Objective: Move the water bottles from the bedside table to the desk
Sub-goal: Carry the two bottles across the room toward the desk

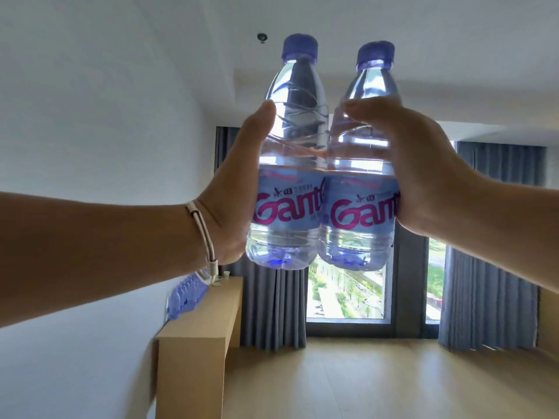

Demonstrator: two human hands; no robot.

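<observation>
Two clear water bottles with blue caps and pale blue labels are held upright in the air, side by side and touching. My left hand point(234, 189) grips the left bottle point(290, 152) around its middle. My right hand point(423, 176) grips the right bottle point(360, 164) the same way. A wooden desk point(196, 343) stands along the left wall, below and beyond the bottles. Several more blue-capped water bottles point(186, 296) stand in a row on the desk by the wall, partly hidden by my left wrist.
A window point(344, 294) with grey curtains point(273, 303) fills the far wall. Light wood floor point(378, 379) stretches from the desk to the window. A white wall runs along the left. A small white object sits at the desk's far end.
</observation>
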